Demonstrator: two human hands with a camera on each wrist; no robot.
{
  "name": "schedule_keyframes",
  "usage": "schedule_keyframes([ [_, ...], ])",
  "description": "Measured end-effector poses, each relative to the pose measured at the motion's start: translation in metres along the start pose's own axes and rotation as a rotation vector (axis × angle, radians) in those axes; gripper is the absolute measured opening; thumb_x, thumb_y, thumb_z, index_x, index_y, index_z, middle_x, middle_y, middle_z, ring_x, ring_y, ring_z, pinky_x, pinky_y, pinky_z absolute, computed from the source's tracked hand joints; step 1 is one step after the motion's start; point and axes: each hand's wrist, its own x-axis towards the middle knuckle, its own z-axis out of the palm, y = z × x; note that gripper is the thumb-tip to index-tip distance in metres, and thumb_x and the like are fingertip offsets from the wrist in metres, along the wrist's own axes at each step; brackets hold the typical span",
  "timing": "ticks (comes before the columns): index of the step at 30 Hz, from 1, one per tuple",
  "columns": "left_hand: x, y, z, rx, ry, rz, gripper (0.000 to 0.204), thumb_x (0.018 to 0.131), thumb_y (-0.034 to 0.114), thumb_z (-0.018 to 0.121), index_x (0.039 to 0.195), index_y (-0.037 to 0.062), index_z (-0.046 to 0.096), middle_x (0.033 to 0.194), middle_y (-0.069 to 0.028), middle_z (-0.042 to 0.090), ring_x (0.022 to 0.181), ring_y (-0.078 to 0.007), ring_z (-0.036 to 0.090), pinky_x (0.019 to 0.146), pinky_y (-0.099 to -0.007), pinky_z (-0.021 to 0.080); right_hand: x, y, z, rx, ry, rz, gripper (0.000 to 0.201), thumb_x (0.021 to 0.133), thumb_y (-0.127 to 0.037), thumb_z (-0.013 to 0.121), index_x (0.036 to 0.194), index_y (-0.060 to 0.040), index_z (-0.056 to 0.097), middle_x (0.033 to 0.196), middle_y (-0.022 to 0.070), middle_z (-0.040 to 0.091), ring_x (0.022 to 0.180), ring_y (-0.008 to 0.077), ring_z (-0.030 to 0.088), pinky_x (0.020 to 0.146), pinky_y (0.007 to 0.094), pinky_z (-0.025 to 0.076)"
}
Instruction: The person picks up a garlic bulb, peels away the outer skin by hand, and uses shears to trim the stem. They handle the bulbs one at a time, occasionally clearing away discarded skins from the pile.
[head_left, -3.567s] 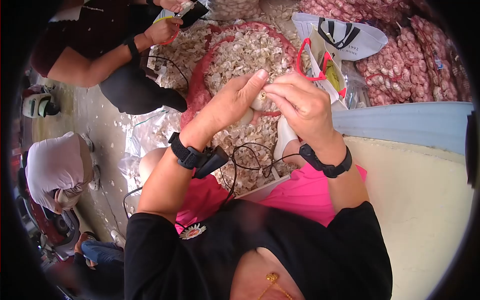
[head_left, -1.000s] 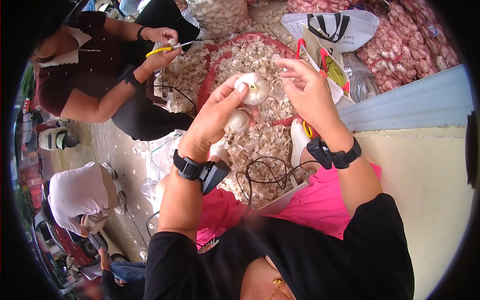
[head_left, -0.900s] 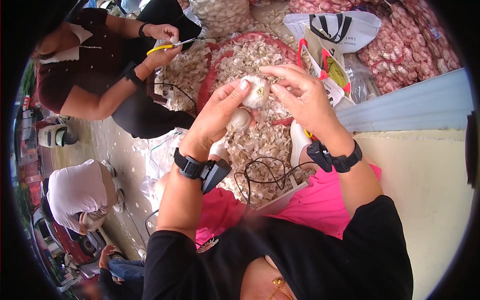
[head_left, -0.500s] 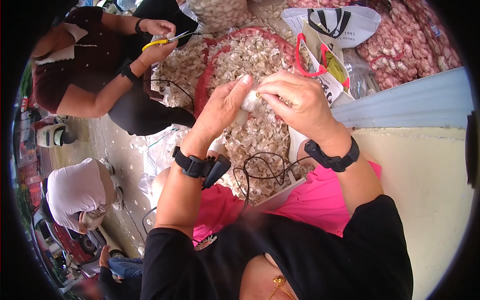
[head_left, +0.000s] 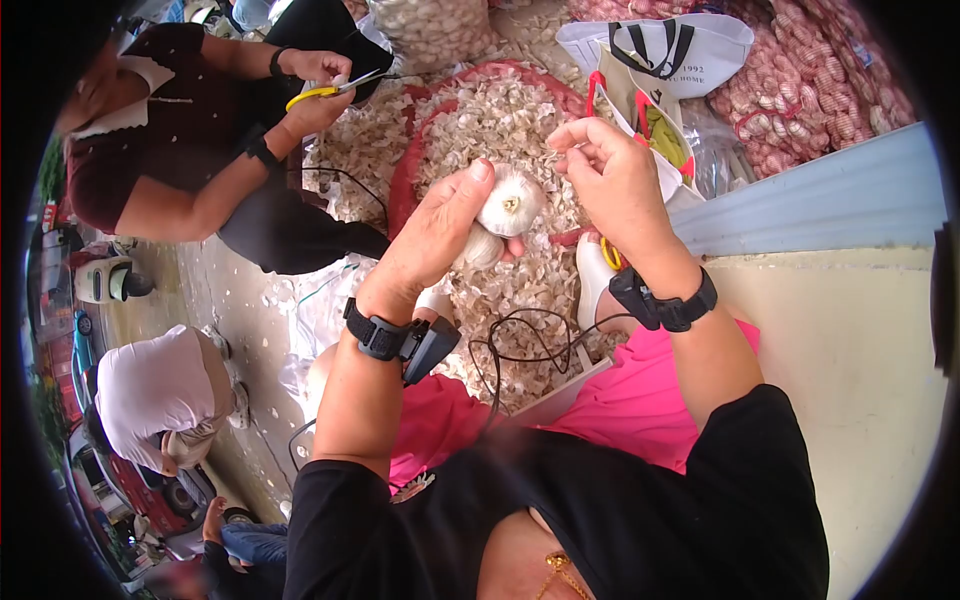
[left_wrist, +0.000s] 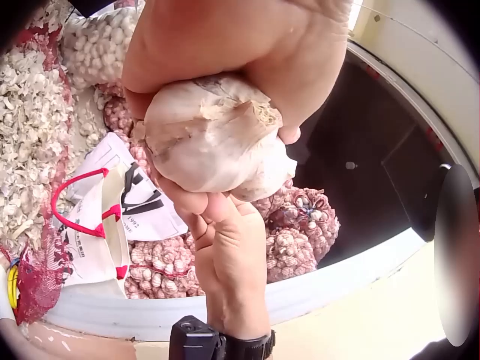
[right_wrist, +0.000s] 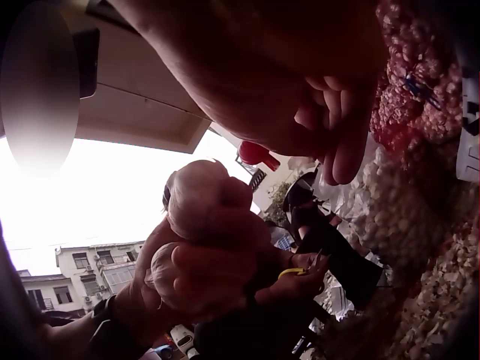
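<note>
Right hand point(head_left: 618, 180) is drawing away from the garlic bulb point(head_left: 513, 203) it was pinching, fingers now curling loosely near the peel pile point(head_left: 488, 118); left hand point(head_left: 432, 232) is gripping that bulb plus a second bulb point(head_left: 482, 250), both above the peel pile.

Left hand point(head_left: 432, 228) grips the upper garlic bulb point(head_left: 510, 205), right hand point(head_left: 618, 180) apart from it

Your left thumb point(head_left: 468, 188) lies along the bulb's left side, and a fingertip point(head_left: 515, 248) shows just past its edge nearer your body. Your right hand is to the bulb's right, clear of it, fingers loosely bent. Both elbows are bent; your left forearm point(head_left: 355, 410) and right forearm point(head_left: 715, 360) angle inward, lying nearer your body than the bulb.
</note>
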Motion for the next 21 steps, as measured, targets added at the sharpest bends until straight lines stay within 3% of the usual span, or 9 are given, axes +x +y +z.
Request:
schedule_keyframes([
  [1,0.003,-0.001,0.0,-0.018,0.013,0.036,0.059,0.104,0.053,0.033,0.11,0.0019,0.061,0.08,-0.0066,0.065,0.065,-0.0141,0.062,0.059,-0.0262,0.051,-0.002,-0.006,-0.001,0.0,-0.003,-0.003,0.013,0.086,-0.003,0.064,0.099,-0.0031,0.067,0.092,0.0093,0.07,0.077,0.018,0.068,0.067,0.0307,0.053],
  [3,0.006,-0.004,0.002,-0.037,0.03,0.073,0.057,0.104,0.052,0.033,0.114,0.0019,0.059,0.08,-0.0069,0.065,0.065,-0.0138,0.062,0.058,-0.0262,0.051,-0.006,-0.023,-0.006,0.481,-0.254,0.131,0.021,0.09,-0.006,0.064,0.111,-0.0033,0.068,0.099,0.0056,0.071,0.083,0.01,0.067,0.071,0.0268,0.054],
  [5,0.006,-0.009,0.003,-0.046,0.205,0.022,0.054,0.105,0.049,0.032,0.116,0.0022,0.056,0.081,-0.0067,0.064,0.066,-0.0123,0.063,0.056,-0.0256,0.052,-0.007,-0.026,-0.004,0.486,-0.333,0.133,0.024,0.091,-0.006,0.065,0.114,-0.002,0.066,0.1,0.0051,0.07,0.085,0.0091,0.066,0.073,0.0258,0.054],
  [6,0.008,-0.012,0.002,-0.046,0.206,0.021,0.054,0.105,0.049,0.032,0.116,0.0022,0.056,0.081,-0.0067,0.064,0.066,-0.0123,0.063,0.056,-0.0256,0.052,-0.008,-0.027,-0.004,0.489,-0.406,0.136,0.027,0.092,-0.007,0.065,0.117,-0.0007,0.065,0.102,0.0047,0.069,0.088,0.0083,0.065,0.075,0.0248,0.055],
  [12,0.011,-0.014,-0.003,-0.06,0.223,0.106,0.052,0.104,0.051,0.033,0.112,0.0055,0.056,0.084,-0.0055,0.063,0.065,-0.011,0.062,0.056,-0.0259,0.053,-0.01,-0.022,-0.001,0.861,-0.391,0.272,0.027,0.089,-0.004,0.066,0.115,0.0039,0.064,0.109,0.0101,0.068,0.096,0.0138,0.066,0.081,0.0274,0.057],
  [19,0.013,-0.011,0.001,-0.146,0.211,0.072,0.054,0.104,0.053,0.032,0.11,0.0057,0.057,0.078,-0.0059,0.063,0.061,-0.0116,0.06,0.054,-0.027,0.052,-0.014,-0.004,0.008,0.867,-0.339,0.36,0.025,0.088,0.002,0.061,0.113,0.0033,0.063,0.108,0.0088,0.068,0.089,0.0146,0.067,0.081,0.0287,0.057],
  [21,0.015,-0.011,0.001,-0.188,0.203,0.063,0.055,0.104,0.053,0.032,0.109,0.005,0.058,0.077,-0.0059,0.062,0.061,-0.0118,0.06,0.054,-0.0275,0.052,-0.011,0.001,0.004,0.185,-0.32,0.18,0.035,0.085,0.0,0.063,0.12,0.0006,0.061,0.115,0.0079,0.066,0.093,0.0149,0.065,0.079,0.0285,0.055],
])
